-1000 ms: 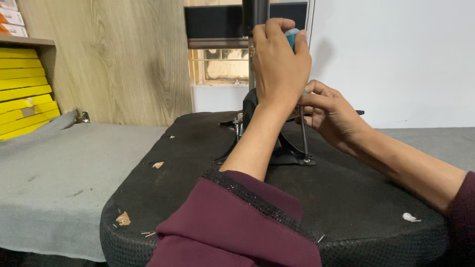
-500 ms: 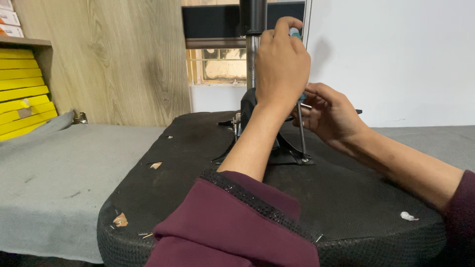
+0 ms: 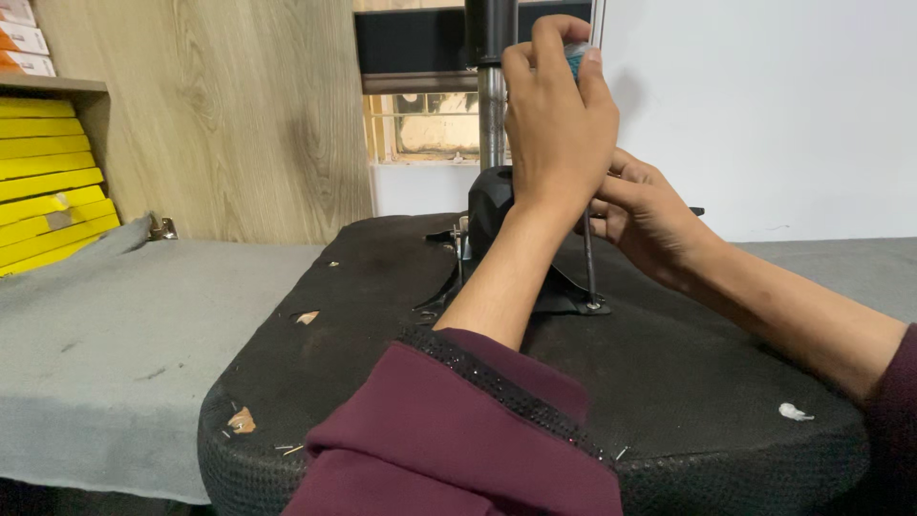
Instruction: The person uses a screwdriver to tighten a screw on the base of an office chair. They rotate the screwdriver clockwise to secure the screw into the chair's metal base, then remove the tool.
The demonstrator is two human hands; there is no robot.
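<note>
Grey felt-covered bench (image 3: 124, 354) spanning the frame from 9 o'clock to 3 o'clock. Upturned black chair seat (image 3: 382, 287) resting on the bench, filling the centre and 6 o'clock region, mesh edge toward the camera. Black mounting plate (image 3: 564, 291) with upright gas-lift column (image 3: 490, 105) at the seat centre, running toward 12 o'clock. Stack of yellow boxes (image 3: 43, 191) at 9 o'clock, beside a wood-grain panel (image 3: 239, 105).

Left hand (image 3: 559, 119), maroon sleeve (image 3: 458, 430) at 6 o'clock, raised at 12 o'clock and clenched over the blue-green handle (image 3: 573, 53) of a screwdriver. Screwdriver shaft (image 3: 589, 258) standing vertical, tip seated on the plate at roughly 4 o'clock from the column base. Right hand (image 3: 650, 215) entering from 3 o'clock, fingers curled near the shaft at mid-height; whether actually pinching it, cannot tell.

White scrap (image 3: 793, 413) on the seat at 4 o'clock; tan chips (image 3: 241, 420) at 8 o'clock.
</note>
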